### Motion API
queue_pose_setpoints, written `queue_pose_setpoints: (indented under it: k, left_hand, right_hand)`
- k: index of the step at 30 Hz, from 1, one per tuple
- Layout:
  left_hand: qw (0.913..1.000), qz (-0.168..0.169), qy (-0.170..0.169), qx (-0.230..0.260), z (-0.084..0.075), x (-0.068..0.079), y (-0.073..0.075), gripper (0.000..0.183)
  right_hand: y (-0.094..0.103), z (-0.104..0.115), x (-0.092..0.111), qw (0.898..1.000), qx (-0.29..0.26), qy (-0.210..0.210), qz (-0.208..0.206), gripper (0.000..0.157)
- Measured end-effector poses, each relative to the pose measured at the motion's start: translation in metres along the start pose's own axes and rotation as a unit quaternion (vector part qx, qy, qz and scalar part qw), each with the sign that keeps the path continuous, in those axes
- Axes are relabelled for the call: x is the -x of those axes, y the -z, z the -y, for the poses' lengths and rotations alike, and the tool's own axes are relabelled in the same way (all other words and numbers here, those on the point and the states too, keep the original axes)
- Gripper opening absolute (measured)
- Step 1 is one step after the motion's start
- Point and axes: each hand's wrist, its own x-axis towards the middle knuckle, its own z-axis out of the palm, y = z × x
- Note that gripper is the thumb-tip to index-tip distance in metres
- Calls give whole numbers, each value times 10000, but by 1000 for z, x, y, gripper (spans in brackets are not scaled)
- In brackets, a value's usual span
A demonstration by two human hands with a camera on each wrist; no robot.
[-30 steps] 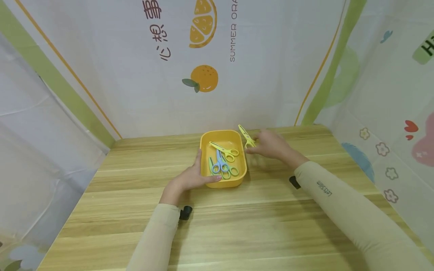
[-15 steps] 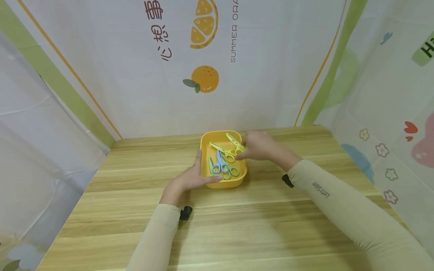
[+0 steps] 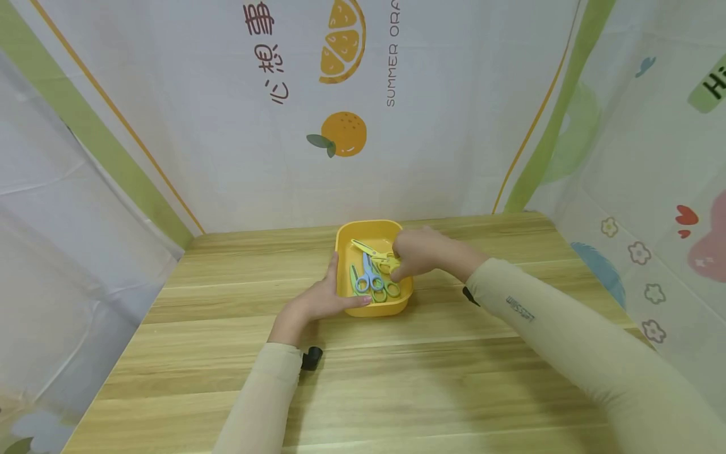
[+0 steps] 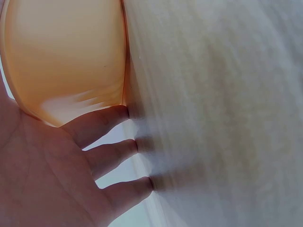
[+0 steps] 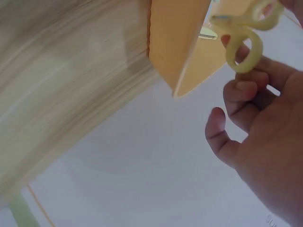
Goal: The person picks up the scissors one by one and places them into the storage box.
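A yellow plastic box stands at the table's far side with several children's scissors in it. My left hand rests against its left front corner, thumb along the front rim. In the left wrist view its other fingers lie straight and spread, tips at the table. My right hand reaches over the right rim, pinching yellow scissors by the handle loops; the hand partly hides them in the head view. Inside lie another yellow pair, blue scissors and green scissors.
The wooden table reaches up to a white curtain printed with oranges, close behind the box. More printed cloth hangs on the right side. Both forearms wear beige sleeves.
My right hand has carried the yellow scissors leftward from outside the box to over and into its right side. The left hand has stayed in place on the box.
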Motion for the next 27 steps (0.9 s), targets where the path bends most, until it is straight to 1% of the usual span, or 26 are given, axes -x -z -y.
queue_pose_setpoints:
  k: [4,6,9,16,23,27]
  left_hand:
    - [10000,-11,17,-60,-1,1,0,145]
    - [10000,-19,20,-58,-1,1,0,145]
    - [10000,-27,-4,-32,-2,2,0,145]
    - [10000,3,30,21,-2,2,1,142]
    - [10000,20,20,-6,-2,2,1,143]
    - [10000,21,30,-15,-1,3,1,144]
  right_hand:
    - [0,4,-3,9992,169,79,343,45]
    - [-2,6,-4,9988,227,105,417,44]
    - [-4,9,-7,9985,270,163,443,42]
    - [-8,16,-16,9977,545,288,289,38]
    - [-9,16,-24,9983,491,216,248,33]
    - [-9,16,-26,9985,429,140,315,37]
